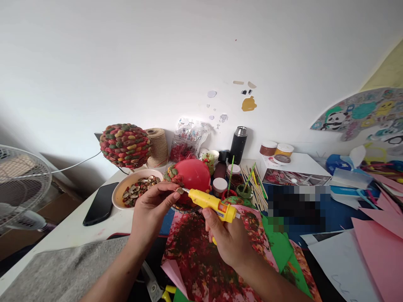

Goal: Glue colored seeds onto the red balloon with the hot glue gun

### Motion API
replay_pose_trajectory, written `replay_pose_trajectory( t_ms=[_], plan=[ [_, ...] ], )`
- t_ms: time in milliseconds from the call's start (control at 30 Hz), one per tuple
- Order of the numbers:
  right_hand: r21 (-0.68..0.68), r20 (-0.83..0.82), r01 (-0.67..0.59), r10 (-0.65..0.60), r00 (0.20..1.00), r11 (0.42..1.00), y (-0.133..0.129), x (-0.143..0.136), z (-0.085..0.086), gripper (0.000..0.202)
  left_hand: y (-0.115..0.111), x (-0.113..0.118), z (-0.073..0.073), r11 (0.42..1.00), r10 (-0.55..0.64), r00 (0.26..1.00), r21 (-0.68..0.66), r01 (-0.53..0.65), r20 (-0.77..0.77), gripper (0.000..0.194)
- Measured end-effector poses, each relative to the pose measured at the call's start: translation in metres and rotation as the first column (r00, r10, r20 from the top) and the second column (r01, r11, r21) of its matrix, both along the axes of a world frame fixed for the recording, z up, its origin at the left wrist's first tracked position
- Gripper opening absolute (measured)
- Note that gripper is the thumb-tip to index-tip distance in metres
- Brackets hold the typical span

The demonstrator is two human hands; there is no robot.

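My left hand (pixel 157 201) pinches a small painted pistachio shell (pixel 180 190) between thumb and fingertips. Wrapped in my right hand (pixel 229 239) is a yellow hot glue gun (pixel 210 203), its metal nozzle at the shell. Just behind both hands sits a red balloon (pixel 195 173), partly covered on its left side with painted shells in green, red and orange. A bowl (pixel 118 197) of loose shells stands to the left of my left hand. Under my hands lies a paint-smeared pink sheet (pixel 201 256).
A finished-looking shell-covered ball (pixel 126 147) stands at back left beside a twine spool (pixel 158 147). A phone (pixel 100 204) and fan (pixel 23 184) are at left. Behind are a black thermos (pixel 238 144), paint jars (pixel 219 186) and wooden sticks (pixel 256 188); papers (pixel 343 260) lie right.
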State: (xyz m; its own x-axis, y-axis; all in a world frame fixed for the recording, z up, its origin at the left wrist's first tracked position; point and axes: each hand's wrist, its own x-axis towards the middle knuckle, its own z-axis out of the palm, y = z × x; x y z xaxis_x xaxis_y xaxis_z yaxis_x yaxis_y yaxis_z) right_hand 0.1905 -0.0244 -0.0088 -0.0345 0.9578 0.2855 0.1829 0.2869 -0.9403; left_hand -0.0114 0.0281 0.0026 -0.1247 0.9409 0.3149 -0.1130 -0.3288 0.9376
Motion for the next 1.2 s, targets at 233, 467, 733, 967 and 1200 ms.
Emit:
replay_pose_trajectory(
  t_ms=[233,467,733,967,1200],
  plan=[
    [-0.004,-0.002,0.003,-0.003,1.0,1.0,-0.0001,0.0,0.0006,0.068,0.0002,-0.0018,-0.0023,1.0,-0.002,1.0,-0.003,0.002,0.014,0.028],
    [-0.017,0.016,0.006,-0.006,1.0,1.0,0.0009,-0.0002,-0.0017,0.069,0.0001,-0.0022,-0.0016,1.0,0.0,1.0,0.003,0.0,0.003,0.028],
    [-0.037,0.021,0.009,-0.008,1.0,0.999,-0.0005,0.0006,-0.0013,0.07,-0.0003,-0.0022,0.0009,1.0,-0.002,1.0,0.004,0.002,-0.003,0.029],
    [-0.036,0.025,0.011,-0.01,1.0,0.999,-0.0003,-0.0007,-0.0019,0.068,-0.0012,-0.0028,0.0003,1.0,-0.013,1.0,0.003,0.013,0.015,0.025],
    [-0.009,0.063,0.011,-0.01,0.998,1.0,-0.0003,-0.0009,-0.0008,0.066,-0.0001,-0.004,-0.0016,1.0,0.009,1.0,-0.009,-0.009,0.0,0.029]
  ],
)
